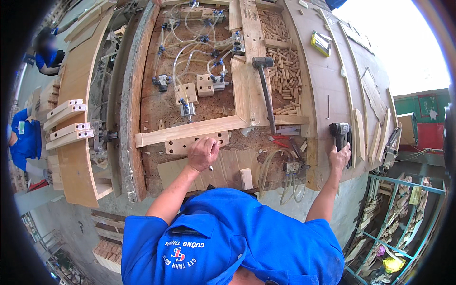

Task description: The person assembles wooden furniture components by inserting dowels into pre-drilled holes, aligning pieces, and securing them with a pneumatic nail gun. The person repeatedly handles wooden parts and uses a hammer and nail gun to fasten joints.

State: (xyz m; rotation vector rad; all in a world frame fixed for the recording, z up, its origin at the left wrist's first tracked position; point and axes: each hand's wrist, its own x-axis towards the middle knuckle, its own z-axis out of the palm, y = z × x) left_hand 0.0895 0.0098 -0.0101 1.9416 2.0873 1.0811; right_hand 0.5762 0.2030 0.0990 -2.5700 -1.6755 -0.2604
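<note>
My left hand (203, 153) is closed with its fingers curled over the near edge of a pale wooden frame rail (190, 131) and a drilled wooden block (176, 146). A small pale tip shows just under that hand; what the fingers hold, if anything, is hidden. At the right, my right hand (340, 156) is wrapped round the handle of a black nail gun (339, 129) on the brown board surface. The rail meets a wider upright member (241, 90) at a mitred corner. A dark mallet (262, 62) lies across the frame's right side.
Pneumatic cylinders (187, 108) with clear tubes fill the frame's inside. Wooden dowels (285, 71) lie in a tray at right. Red-handled pliers (280, 140), a small wood block (246, 178) and cardboard (228, 164) lie nearer me. A yellow box (321, 43) sits farther right. Other people are at left.
</note>
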